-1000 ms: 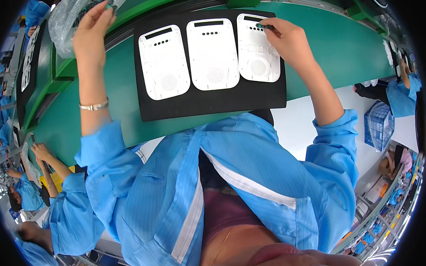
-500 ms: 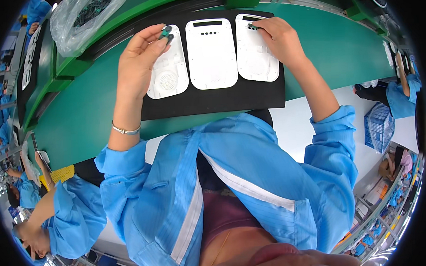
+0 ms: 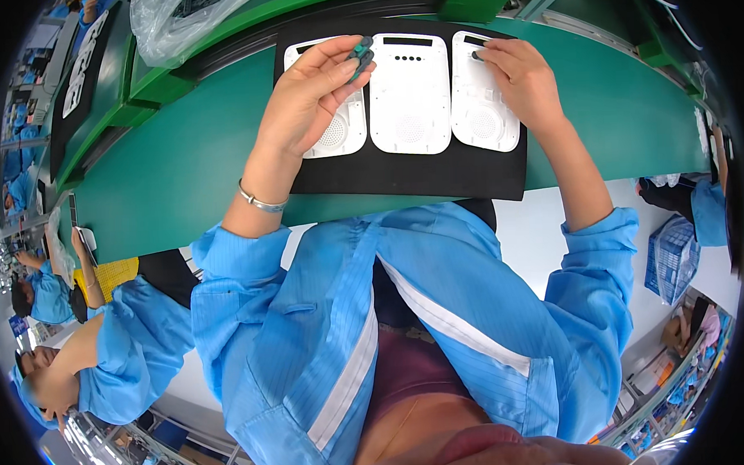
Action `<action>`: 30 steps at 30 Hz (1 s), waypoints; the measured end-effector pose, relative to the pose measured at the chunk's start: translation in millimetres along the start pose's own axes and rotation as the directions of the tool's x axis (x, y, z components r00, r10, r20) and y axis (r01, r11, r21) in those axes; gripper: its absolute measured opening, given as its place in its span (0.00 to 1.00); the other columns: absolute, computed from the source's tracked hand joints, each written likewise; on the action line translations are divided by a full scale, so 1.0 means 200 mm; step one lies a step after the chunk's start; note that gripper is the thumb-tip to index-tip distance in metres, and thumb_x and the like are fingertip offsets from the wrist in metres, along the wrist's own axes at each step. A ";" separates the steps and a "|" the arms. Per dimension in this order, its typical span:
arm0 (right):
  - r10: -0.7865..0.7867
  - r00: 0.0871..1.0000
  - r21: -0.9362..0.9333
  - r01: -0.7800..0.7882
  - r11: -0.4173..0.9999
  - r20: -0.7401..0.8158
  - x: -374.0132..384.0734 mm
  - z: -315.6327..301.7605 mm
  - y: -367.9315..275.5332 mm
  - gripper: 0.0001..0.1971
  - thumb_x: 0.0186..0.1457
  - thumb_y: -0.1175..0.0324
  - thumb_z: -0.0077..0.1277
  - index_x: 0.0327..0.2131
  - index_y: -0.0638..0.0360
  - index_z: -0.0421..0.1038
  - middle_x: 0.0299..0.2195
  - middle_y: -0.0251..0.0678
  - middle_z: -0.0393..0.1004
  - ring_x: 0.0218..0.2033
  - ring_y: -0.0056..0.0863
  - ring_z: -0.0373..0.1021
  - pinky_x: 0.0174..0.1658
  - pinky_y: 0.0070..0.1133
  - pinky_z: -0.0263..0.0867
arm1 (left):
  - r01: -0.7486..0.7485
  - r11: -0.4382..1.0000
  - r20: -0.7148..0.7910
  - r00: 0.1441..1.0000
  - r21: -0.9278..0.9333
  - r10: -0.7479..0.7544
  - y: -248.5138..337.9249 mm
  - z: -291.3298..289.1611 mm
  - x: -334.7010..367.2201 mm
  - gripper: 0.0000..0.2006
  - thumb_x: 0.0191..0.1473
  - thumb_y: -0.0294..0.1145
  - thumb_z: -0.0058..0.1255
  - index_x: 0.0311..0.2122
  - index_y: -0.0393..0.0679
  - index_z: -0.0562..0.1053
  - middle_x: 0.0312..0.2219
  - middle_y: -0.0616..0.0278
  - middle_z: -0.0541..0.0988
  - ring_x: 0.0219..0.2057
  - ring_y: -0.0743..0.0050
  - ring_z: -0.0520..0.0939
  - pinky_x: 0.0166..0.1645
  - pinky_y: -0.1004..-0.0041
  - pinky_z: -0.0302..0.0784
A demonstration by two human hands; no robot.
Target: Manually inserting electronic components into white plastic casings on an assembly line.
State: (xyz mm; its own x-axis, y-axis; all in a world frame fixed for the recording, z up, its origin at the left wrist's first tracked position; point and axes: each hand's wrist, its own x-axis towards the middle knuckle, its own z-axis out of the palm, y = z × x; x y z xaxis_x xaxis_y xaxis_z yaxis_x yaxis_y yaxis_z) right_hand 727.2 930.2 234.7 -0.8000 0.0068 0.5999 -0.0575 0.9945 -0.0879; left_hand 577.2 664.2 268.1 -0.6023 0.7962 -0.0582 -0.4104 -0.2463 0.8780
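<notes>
Left hand [image 3: 302,104], grip pinching several small dark parts [image 3: 361,59], hangs over left white panel [image 3: 352,122]. Right hand [image 3: 532,83] bends over far end of right white panel [image 3: 470,98]; cannot tell whether grip pinches anything. Middle white panel [image 3: 409,96] lies between, all on black mat [image 3: 411,174] atop green desk [image 3: 188,132]. Risks: crowded left pinch could drop part onto panel; right fingers, hiding spot beneath, could nudge panel askew.

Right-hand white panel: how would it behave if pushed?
The right-hand white panel looks moulded, so probably stiff. Its thin shape suggests it's light. Lying flat on the black mat, it would likely slide, not tip.
</notes>
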 end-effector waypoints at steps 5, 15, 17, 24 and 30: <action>0.364 0.842 0.539 -0.535 0.650 0.398 0.16 -0.07 -0.36 0.12 0.50 0.70 0.54 0.40 0.59 0.73 0.33 0.32 0.75 0.34 0.18 0.69 0.37 0.16 0.66 | -0.053 0.997 -0.056 0.997 0.051 0.056 -0.02 0.03 -0.01 0.15 0.53 0.21 0.47 0.47 0.33 0.67 0.41 0.56 0.74 0.43 0.69 0.76 0.51 0.72 0.73; -0.052 0.998 0.508 0.066 0.859 -0.041 0.23 0.06 -0.51 0.07 0.48 0.72 0.52 0.33 0.57 0.72 0.34 0.34 0.72 0.34 0.33 0.71 0.36 0.23 0.69 | 0.071 0.990 -0.122 0.991 0.125 -0.055 -0.07 0.06 -0.04 0.14 0.53 0.25 0.48 0.46 0.37 0.68 0.38 0.59 0.75 0.39 0.74 0.77 0.44 0.75 0.75; -0.028 1.000 0.499 0.017 0.866 0.013 0.23 0.08 -0.49 0.05 0.48 0.72 0.52 0.30 0.60 0.72 0.31 0.35 0.73 0.31 0.33 0.71 0.35 0.23 0.68 | 0.022 0.969 -0.185 0.983 0.245 0.024 -0.09 0.04 -0.05 0.13 0.52 0.26 0.50 0.44 0.36 0.69 0.36 0.60 0.76 0.38 0.75 0.77 0.42 0.78 0.74; 0.177 0.984 0.326 -0.177 0.929 0.030 0.21 0.19 -0.33 0.04 0.47 0.72 0.52 0.28 0.58 0.75 0.28 0.35 0.74 0.31 0.32 0.71 0.34 0.23 0.68 | -0.110 0.885 -0.307 0.912 0.452 0.271 -0.01 -0.08 -0.05 0.11 0.49 0.24 0.53 0.39 0.37 0.71 0.30 0.64 0.76 0.30 0.81 0.76 0.38 0.81 0.72; -0.024 0.999 0.151 0.020 0.988 0.030 0.19 0.22 -0.29 0.05 0.45 0.72 0.53 0.28 0.58 0.75 0.29 0.34 0.75 0.32 0.31 0.71 0.35 0.24 0.68 | -0.130 0.888 -0.253 0.931 0.440 0.262 -0.02 -0.13 -0.07 0.13 0.50 0.25 0.52 0.42 0.39 0.70 0.32 0.60 0.77 0.32 0.78 0.77 0.38 0.80 0.73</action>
State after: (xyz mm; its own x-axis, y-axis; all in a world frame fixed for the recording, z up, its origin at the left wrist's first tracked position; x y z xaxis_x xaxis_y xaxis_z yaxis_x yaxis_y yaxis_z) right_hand 674.9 868.8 227.6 -0.8159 -0.0207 0.5778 -0.1630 0.9671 -0.1955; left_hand 569.6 639.1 252.0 -0.8417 0.5371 0.0556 0.0153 -0.0791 0.9967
